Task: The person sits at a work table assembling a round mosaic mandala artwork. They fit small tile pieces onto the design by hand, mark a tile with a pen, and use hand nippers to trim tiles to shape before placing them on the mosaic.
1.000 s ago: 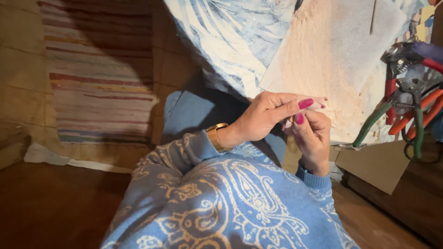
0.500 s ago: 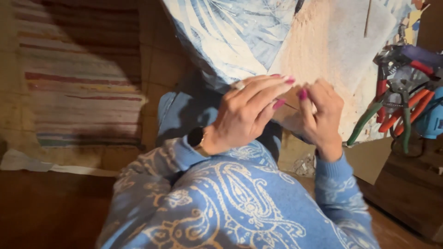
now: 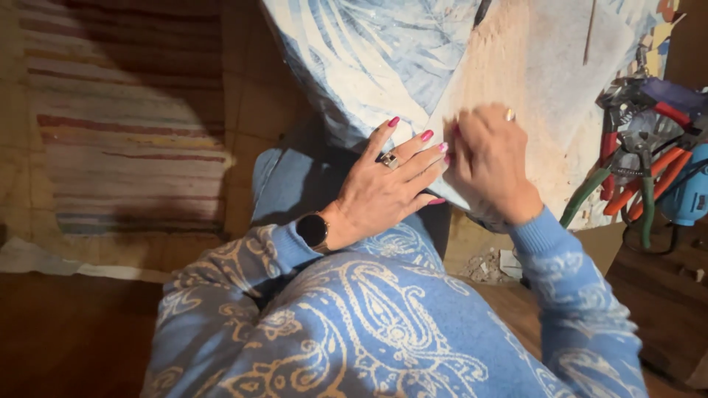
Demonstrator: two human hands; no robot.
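My left hand (image 3: 383, 188), with pink nails, a ring and a dark wristwatch, lies flat with fingers spread against the edge of a blue-and-white leaf-patterned cloth (image 3: 369, 59). Its fingertips touch my right hand (image 3: 490, 166) at the lower corner of a pale sandy sheet (image 3: 531, 81). My right hand is blurred and shows its back, with curled fingers hidden underneath. I cannot tell if it grips anything. Both arms wear a blue paisley sweater (image 3: 369, 332).
A bundle of pliers and cutters (image 3: 638, 158) with red, orange and green handles hangs at the right, beside a blue object (image 3: 689, 195). A cardboard piece (image 3: 597, 247) sits below them. A striped rug (image 3: 125, 125) covers the floor at left.
Both hands have moved up from my lap to the edge of the cloth and pale sheet. My left hand has gone from pinching with the right to lying spread flat.
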